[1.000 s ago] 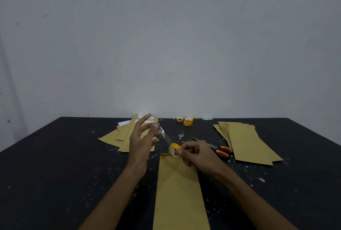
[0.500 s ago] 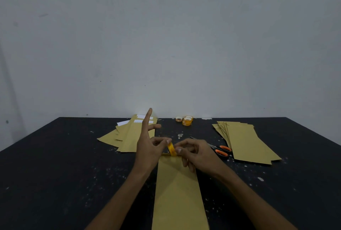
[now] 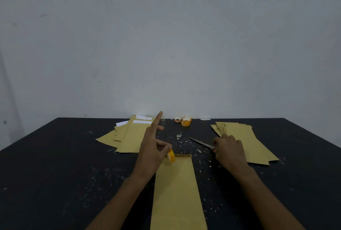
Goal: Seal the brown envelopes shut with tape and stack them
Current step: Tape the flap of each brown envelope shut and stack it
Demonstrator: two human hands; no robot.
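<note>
Since the earlier frame the right hand (image 3: 228, 151) has let go of the tape and crossed to the right. It now lies over the orange handles of the steel scissors (image 3: 202, 143), whose blades point far-left across the black, paint-flecked table (image 3: 55, 165). Its fingers cover the handles, and I cannot tell whether they have closed round them yet.

The left hand (image 3: 150, 153) is left alone with the small yellow roll of clear tape (image 3: 171, 156). Thumb and curled fingers pinch the roll just above the far end of the long brown paper envelope (image 3: 175, 189), which lies lengthwise at the near centre. The forefinger stands straight up. A faint pulled-out strip of clear tape (image 3: 163, 121) seems to run to its tip, probably to keep the strip taut and off the paper until it is cut.

At the far left lies a loose fan of brown envelopes (image 3: 129, 139) with white slips showing. A neater stack of brown envelopes (image 3: 247, 141) lies at the right, just beyond the scissors. Spare tape rolls (image 3: 185, 121) sit at the far edge by the wall.

Judging by this, the step in hand is cutting the strip, with sealing still to come.
</note>
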